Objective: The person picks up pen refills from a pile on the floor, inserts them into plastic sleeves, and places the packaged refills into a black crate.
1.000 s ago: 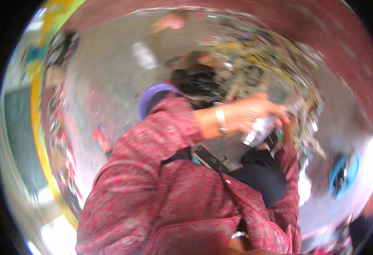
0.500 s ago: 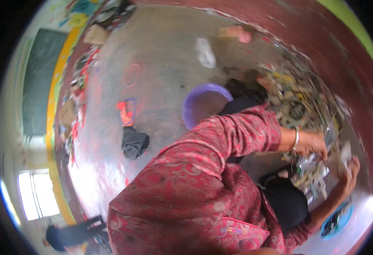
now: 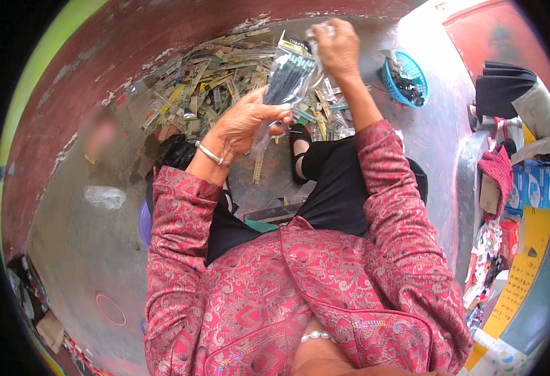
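Observation:
Raised over the floor between my knees is a clear plastic packet (image 3: 285,80) of slim dark items, whose kind I cannot make out. My left hand (image 3: 245,123), with a silver bangle at its wrist, is closed around the packet's lower end, thumb on the front. Beside the packet's top, my right hand (image 3: 339,49) pinches some crumpled whitish plastic (image 3: 319,31). Whether this is part of the packet is unclear. Behind both hands spreads a heap of flat strips and packaging (image 3: 209,88), several of them yellow or see-through.
A blue basket (image 3: 389,78) with dark pieces stands to the right of the heap. On the left floor lie a clear bag (image 3: 104,197) and a red ring (image 3: 111,309). A purple basin (image 3: 144,224) shows beside my left leg. Another person (image 3: 525,106) is at far right.
My view has swung round to the right. My hands, earlier low near the heap, are now raised with the packet of dark items between them.

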`<action>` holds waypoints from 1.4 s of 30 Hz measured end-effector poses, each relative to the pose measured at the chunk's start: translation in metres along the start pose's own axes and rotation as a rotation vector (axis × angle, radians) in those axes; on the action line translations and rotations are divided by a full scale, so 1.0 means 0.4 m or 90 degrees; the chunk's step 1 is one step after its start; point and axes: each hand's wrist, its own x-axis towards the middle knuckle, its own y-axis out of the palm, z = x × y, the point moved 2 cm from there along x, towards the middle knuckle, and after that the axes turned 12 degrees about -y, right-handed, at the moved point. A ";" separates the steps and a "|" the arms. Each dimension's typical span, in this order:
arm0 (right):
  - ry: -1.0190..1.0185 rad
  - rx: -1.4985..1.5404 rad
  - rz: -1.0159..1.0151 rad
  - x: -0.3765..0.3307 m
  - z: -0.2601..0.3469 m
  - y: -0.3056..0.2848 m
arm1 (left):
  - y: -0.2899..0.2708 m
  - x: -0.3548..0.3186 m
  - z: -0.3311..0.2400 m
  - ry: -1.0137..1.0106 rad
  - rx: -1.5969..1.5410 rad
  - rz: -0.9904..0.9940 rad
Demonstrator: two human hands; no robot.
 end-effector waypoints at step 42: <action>0.454 1.155 0.054 -0.033 0.057 -0.116 | 0.058 0.054 -0.038 -0.026 0.053 -0.025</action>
